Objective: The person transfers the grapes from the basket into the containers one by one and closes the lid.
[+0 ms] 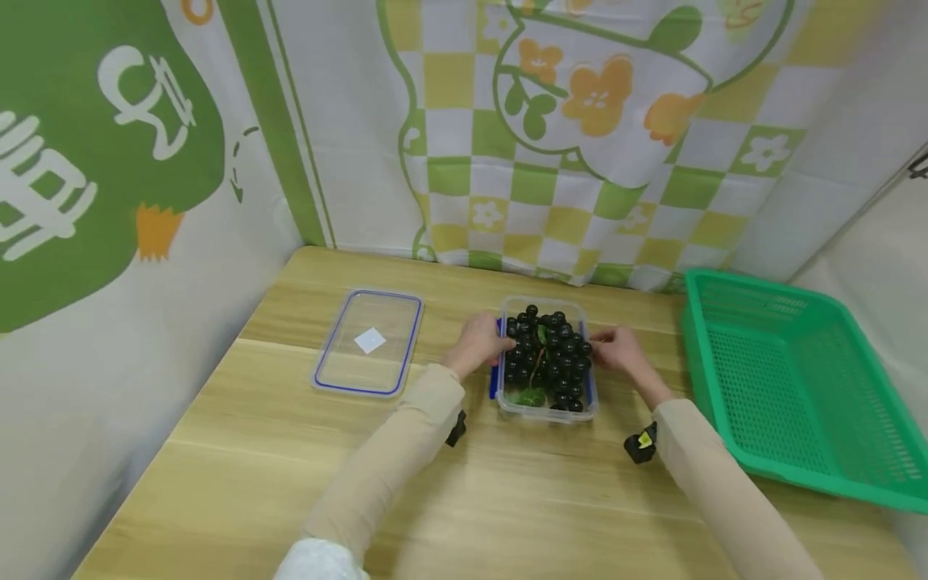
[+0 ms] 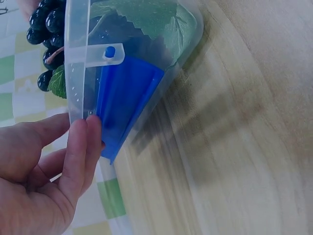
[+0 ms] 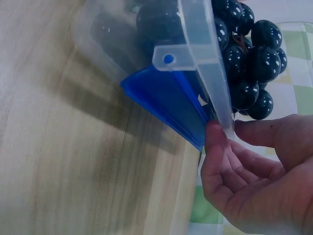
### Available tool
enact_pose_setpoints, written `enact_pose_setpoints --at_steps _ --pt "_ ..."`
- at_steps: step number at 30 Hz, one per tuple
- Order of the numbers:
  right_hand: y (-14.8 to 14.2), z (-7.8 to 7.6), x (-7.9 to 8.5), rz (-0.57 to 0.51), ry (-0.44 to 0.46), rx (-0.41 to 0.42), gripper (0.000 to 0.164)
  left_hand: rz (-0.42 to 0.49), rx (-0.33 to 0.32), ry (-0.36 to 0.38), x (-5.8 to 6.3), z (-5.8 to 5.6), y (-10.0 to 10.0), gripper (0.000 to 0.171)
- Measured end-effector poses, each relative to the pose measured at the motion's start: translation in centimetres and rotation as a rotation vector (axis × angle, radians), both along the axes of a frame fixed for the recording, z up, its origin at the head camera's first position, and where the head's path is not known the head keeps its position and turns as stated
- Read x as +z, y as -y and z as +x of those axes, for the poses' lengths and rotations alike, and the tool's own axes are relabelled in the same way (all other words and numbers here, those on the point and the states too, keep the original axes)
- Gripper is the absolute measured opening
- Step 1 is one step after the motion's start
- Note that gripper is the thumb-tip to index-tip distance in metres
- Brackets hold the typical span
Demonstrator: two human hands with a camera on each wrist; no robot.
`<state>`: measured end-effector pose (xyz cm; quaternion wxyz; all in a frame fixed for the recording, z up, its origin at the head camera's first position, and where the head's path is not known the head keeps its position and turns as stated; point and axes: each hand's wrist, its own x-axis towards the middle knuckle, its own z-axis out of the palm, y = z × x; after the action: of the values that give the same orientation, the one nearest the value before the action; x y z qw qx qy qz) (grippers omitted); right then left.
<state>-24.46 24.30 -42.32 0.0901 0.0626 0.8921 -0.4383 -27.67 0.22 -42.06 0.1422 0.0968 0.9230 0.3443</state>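
A clear plastic food container (image 1: 547,415) with blue side latches stands on the table, heaped with dark grapes (image 1: 561,354) and a few green leaves (image 1: 532,397). My left hand (image 1: 478,345) pinches its left rim, thumb over the edge and fingers outside beside the blue latch (image 2: 124,103). On the opposite side my right hand (image 1: 616,349) pinches the right rim the same way, close to the other blue latch (image 3: 168,100). Some grapes rise above the rim. Both latches hang folded down along the walls.
Left of the container lies its flat clear lid (image 1: 391,342) with a blue seal and a white square label (image 1: 370,340). A large green plastic basket (image 1: 779,463) stands at the right. A patterned curtain (image 1: 536,225) hangs behind the wooden table (image 1: 507,499).
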Motion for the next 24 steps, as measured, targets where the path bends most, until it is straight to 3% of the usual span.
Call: enact_pose_setpoints --at_steps 3,6,9,10,15,24 --pt "-1.9 -0.1 -1.1 -0.112 -0.011 -0.006 0.032 0.061 -0.019 0.033 0.1 -0.3 -0.3 0.029" --pt "-3.2 -0.1 -1.5 -0.150 -0.011 -0.005 0.034 0.086 -0.023 0.046 0.2 -0.8 -0.2 0.030" --pt "-3.2 0.3 -1.0 -0.117 -0.001 -0.021 0.034 0.076 -0.003 0.039 0.2 -1.1 0.8 0.032" --pt "-2.5 0.7 -0.2 -0.065 0.029 -0.036 0.037 0.070 0.008 0.036 0.1 -1.2 1.3 0.032" --pt "-0.9 1.0 0.8 -0.003 0.032 -0.009 0.037 0.031 0.118 -0.016 -0.1 -1.9 5.7 0.028" --pt "0.6 0.9 0.4 0.009 -0.006 0.019 0.037 -0.127 0.344 -0.110 -0.3 -2.1 15.6 0.018"
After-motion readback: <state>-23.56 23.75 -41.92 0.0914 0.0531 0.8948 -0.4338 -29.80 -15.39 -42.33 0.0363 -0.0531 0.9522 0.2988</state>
